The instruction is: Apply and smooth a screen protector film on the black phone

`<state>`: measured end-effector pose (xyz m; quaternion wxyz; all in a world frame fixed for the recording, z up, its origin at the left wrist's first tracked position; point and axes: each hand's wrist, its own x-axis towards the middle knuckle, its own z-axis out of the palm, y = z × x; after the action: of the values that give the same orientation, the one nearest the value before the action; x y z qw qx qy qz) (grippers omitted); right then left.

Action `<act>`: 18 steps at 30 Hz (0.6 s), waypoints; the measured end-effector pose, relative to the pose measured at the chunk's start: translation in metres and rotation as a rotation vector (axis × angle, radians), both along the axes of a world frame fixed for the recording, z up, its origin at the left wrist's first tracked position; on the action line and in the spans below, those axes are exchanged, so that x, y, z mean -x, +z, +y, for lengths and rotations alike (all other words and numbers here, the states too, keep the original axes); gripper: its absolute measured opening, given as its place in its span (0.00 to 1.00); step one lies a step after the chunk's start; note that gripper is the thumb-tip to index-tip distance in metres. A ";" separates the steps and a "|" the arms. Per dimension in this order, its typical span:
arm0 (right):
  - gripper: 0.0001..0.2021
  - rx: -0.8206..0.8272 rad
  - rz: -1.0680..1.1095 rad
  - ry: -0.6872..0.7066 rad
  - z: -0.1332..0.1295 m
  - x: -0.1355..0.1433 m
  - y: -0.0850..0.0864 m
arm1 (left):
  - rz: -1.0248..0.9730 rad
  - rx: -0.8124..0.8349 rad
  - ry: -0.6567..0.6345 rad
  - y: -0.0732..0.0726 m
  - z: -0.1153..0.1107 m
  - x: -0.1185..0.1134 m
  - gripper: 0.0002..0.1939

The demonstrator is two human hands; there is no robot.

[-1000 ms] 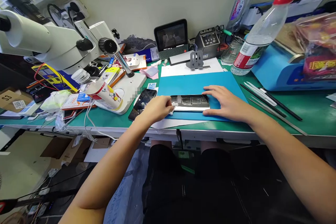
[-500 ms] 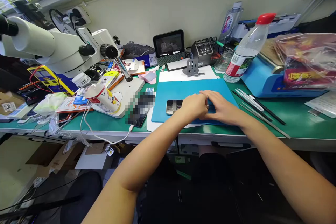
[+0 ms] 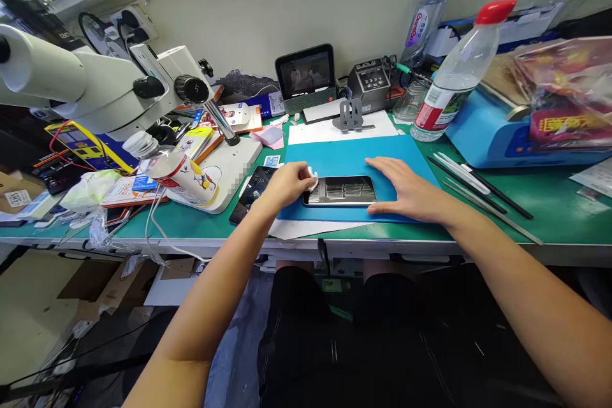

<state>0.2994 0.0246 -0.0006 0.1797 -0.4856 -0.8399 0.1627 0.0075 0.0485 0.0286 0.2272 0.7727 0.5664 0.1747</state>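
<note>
A phone (image 3: 348,190) with a glossy dark face lies lengthwise on a blue mat (image 3: 342,152), light streaks showing across it. My left hand (image 3: 287,186) is at the phone's left end, thumb and fingers pinched on a small white wad (image 3: 312,180). Whether the wad is cotton or tissue is unclear. At the phone's right end rests my right hand (image 3: 406,192), thumb and fingers spread apart around that end, with nothing held. The thumb is close to the phone's near right corner.
Left of the mat lie another phone (image 3: 255,188) and a microscope (image 3: 115,86) on its white base. Tweezers and pen-like tools (image 3: 482,194) lie to the right. A red-capped bottle (image 3: 452,83), a grey slotted stand (image 3: 350,116) and a small screen (image 3: 306,75) stand behind.
My left hand has moved left from the phone's right part to its left end, uncovering most of the phone and the white wad. My right hand stays at the right end, fingers spread.
</note>
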 end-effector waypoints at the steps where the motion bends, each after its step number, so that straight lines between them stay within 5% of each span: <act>1: 0.54 -0.009 -0.010 0.011 0.000 0.000 0.000 | -0.004 0.000 0.016 -0.001 -0.003 0.009 0.10; 8: 0.51 -0.031 -0.073 0.033 0.002 0.004 -0.001 | 0.028 -0.027 0.075 -0.003 -0.022 0.015 0.08; 18: 0.53 -0.101 -0.051 0.066 0.003 0.004 -0.005 | 0.190 -0.086 -0.082 0.000 -0.033 -0.046 0.09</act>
<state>0.2953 0.0274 -0.0057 0.1771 -0.4517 -0.8670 0.1136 0.0530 0.0152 0.0286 0.1461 0.8173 0.5453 0.1156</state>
